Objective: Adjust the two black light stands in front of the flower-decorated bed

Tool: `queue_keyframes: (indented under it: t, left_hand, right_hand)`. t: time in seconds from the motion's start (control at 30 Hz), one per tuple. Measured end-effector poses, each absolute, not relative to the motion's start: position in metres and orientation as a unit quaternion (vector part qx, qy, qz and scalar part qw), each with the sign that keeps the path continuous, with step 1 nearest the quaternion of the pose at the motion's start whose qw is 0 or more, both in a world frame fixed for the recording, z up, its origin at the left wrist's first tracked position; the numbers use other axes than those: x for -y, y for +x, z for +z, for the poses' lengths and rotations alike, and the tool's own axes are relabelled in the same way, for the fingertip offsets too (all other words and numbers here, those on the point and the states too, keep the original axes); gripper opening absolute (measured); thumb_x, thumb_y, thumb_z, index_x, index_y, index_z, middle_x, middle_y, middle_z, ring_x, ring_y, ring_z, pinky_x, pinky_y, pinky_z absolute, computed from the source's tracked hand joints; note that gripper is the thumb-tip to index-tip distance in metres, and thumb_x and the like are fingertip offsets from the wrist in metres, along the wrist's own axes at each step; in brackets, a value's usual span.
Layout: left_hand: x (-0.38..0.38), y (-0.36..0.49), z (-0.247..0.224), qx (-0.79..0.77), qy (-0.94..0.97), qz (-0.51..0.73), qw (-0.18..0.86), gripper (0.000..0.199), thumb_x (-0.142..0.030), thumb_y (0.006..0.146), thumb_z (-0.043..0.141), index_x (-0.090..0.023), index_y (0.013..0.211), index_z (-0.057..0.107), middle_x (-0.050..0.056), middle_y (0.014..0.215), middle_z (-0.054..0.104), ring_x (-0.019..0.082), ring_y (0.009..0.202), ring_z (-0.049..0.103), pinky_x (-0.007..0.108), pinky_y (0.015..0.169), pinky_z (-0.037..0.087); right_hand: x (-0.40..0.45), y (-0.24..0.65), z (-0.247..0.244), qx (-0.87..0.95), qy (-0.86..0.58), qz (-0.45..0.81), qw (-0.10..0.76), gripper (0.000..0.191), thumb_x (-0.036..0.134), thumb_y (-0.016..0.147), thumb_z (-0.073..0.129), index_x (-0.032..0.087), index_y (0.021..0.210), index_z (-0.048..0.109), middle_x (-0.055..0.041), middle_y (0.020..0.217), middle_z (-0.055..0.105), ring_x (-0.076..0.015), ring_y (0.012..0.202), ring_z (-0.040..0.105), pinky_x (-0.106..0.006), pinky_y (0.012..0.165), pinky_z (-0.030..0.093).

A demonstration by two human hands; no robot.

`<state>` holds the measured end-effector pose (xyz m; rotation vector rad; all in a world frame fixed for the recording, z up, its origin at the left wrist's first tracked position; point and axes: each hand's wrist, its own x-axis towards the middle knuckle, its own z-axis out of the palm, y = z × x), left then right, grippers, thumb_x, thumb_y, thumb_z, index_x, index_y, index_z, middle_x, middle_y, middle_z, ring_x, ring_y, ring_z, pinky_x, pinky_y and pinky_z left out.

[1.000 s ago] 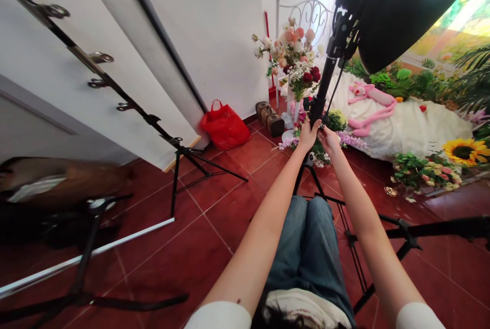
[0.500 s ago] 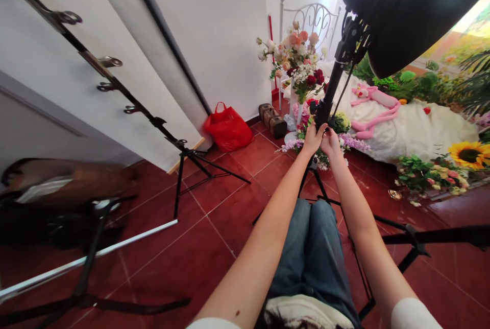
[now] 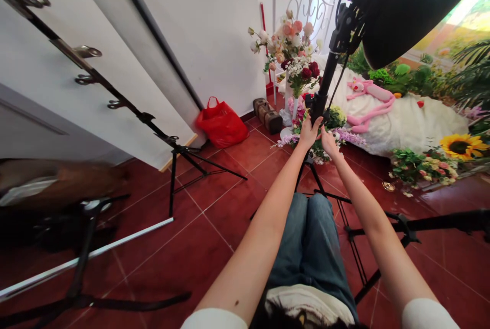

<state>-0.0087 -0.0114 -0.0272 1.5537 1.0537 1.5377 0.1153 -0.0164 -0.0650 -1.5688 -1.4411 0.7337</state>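
Observation:
A black light stand (image 3: 326, 81) rises in front of me, topped by a large black lamp head (image 3: 406, 7) at the upper right. My left hand (image 3: 309, 132) is wrapped round its pole, just below a dark clamp collar. Close beside it on the right is my right hand (image 3: 328, 142), its fingers curled in at the pole. Whatever those fingers grip is hidden. A thin cable (image 3: 336, 91) hangs along the pole. The stand's tripod legs (image 3: 317, 181) spread out below my hands, near my knees.
Flowers in a vase (image 3: 296, 71) stand behind the pole. A pink plush toy (image 3: 371, 96) lies on white fabric (image 3: 406, 130). On the tiled floor sit a red bag (image 3: 222, 124) and a brown case (image 3: 268, 115). Another tripod (image 3: 191, 158) and a clip-bearing pole (image 3: 95, 74) are at left.
My right hand has drawn slightly apart from my left hand and lower. The whole view has shifted a little, so the surroundings sit further left and up.

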Motion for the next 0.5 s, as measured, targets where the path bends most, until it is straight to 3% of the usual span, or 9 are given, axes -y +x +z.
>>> queue_keyframes:
  t: [0.1,0.23,0.3,0.4,0.5]
  left_hand:
    - [0.011,-0.009,-0.028,-0.398,0.599,0.6,0.351,0.049,-0.061,0.09,0.054,-0.017,0.108,0.064,0.011,0.093,0.069,0.024,0.1,0.068,0.042,0.102,0.05]
    - [0.01,-0.009,-0.032,-0.384,0.604,0.612,0.337,0.045,-0.059,0.089,0.059,-0.018,0.109,0.063,0.011,0.101,0.07,0.024,0.107,0.067,0.041,0.104,0.049]
    - [0.008,-0.007,-0.036,-0.382,0.605,0.617,0.327,0.044,-0.055,0.087,0.065,-0.018,0.109,0.063,0.012,0.103,0.07,0.025,0.107,0.067,0.042,0.103,0.05]
    - [0.002,-0.001,-0.043,-0.385,0.593,0.625,0.331,0.04,-0.048,0.085,0.07,-0.015,0.107,0.063,0.012,0.098,0.071,0.024,0.101,0.068,0.042,0.099,0.053]
    - [-0.005,0.003,-0.049,-0.391,0.575,0.634,0.338,0.031,-0.041,0.088,0.064,-0.014,0.103,0.065,0.013,0.098,0.072,0.023,0.093,0.068,0.042,0.092,0.056]
  right_hand:
    - [0.036,0.121,-0.079,0.587,-0.626,0.329,0.394,0.051,0.066,0.091,0.043,0.02,0.081,0.064,-0.0091,0.091,0.067,-0.0246,0.095,0.063,-0.043,0.098,0.047]
    - [0.045,0.12,-0.069,0.594,-0.534,0.292,0.527,0.055,0.069,0.086,0.05,0.022,0.112,0.059,-0.0115,0.119,0.066,-0.0234,0.112,0.062,-0.041,0.102,0.047]
    - [0.041,0.116,-0.053,0.613,-0.509,0.248,0.552,0.058,0.068,0.084,0.056,0.023,0.12,0.056,-0.0118,0.128,0.062,-0.0244,0.121,0.058,-0.042,0.106,0.045]
    - [0.028,0.103,-0.029,0.65,-0.526,0.168,0.522,0.061,0.065,0.076,0.07,0.02,0.116,0.059,-0.0137,0.124,0.062,-0.0292,0.122,0.056,-0.047,0.11,0.042]
    - [0.016,0.085,-0.013,0.676,-0.546,0.134,0.477,0.05,0.063,0.077,0.07,0.019,0.1,0.064,-0.013,0.107,0.067,-0.0305,0.111,0.061,-0.048,0.105,0.046]
